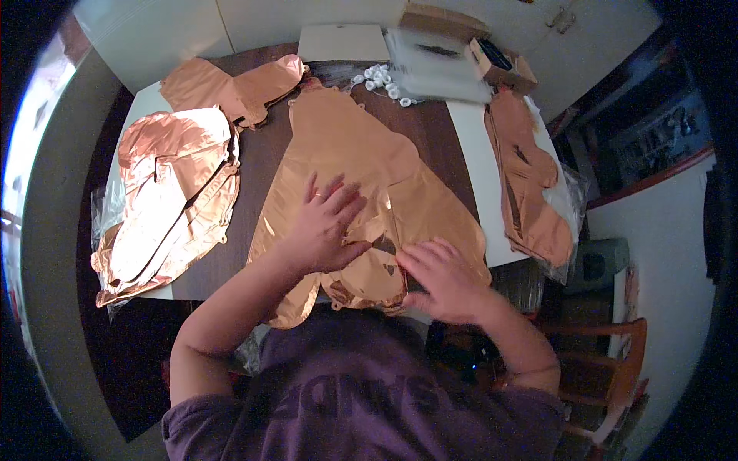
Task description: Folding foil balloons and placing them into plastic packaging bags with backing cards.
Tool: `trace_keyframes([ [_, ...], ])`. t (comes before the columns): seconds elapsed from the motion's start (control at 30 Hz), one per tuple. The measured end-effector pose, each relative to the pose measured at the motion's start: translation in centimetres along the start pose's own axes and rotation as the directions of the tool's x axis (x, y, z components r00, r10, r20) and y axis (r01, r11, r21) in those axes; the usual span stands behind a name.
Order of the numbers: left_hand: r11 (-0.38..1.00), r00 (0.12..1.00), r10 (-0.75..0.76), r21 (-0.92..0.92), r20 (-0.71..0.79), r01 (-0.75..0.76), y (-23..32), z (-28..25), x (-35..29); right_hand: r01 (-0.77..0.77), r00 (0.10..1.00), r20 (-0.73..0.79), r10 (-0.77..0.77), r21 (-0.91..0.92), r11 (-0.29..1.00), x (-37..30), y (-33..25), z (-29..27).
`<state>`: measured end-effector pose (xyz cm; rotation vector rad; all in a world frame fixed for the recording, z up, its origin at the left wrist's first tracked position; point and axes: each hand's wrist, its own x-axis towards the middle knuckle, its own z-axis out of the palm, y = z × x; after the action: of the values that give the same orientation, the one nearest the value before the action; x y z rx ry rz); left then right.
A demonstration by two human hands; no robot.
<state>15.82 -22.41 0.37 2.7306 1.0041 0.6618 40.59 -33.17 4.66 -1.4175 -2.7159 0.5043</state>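
Note:
A large flat rose-gold foil balloon lies across the middle of the table, with folds and flaps of foil at its near end. My left hand rests palm down on it, fingers spread, a thin ring on one finger. Close to the near end, my right hand touches the foil beside a crease, its fingers stretched out and its thumb apart. A dark gap shows between the foil flaps between my hands. The foil's near edge reaches my shirt.
More flat foil balloons lie at the left, far left and right. White ribbon rolls sit at the back near clear plastic bags and an open cardboard box. A wooden chair stands at right.

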Motion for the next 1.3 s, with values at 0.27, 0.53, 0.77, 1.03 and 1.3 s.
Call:
trace_keyframes([
  [0.27,0.993,0.998,-0.063,-0.097,0.005,0.063,-0.8,0.7,-0.3,-0.347,0.728,-0.459,0.510,0.394,0.851,12.2,9.4,-2.4],
  [0.53,0.992,0.997,-0.074,-0.107,0.003,0.074,-0.9,1.0,-0.9,-0.482,0.782,-0.385,0.490,0.125,0.867,15.6,10.6,-2.3],
  [0.77,0.994,0.997,-0.071,-0.082,0.015,0.072,-1.1,1.3,-1.1,0.055,0.897,-0.281,0.342,0.837,0.544,15.7,5.3,-2.0],
  [1.03,0.996,0.997,-0.062,-0.061,0.037,0.064,-1.1,1.3,-1.0,0.152,0.885,-0.466,-0.005,0.278,0.948,15.9,10.7,-0.2],
  [1.3,0.994,0.997,-0.060,-0.089,0.038,0.063,-1.0,0.9,-0.8,0.045,0.957,-0.270,-0.106,-0.222,0.974,15.7,9.3,0.3],
])
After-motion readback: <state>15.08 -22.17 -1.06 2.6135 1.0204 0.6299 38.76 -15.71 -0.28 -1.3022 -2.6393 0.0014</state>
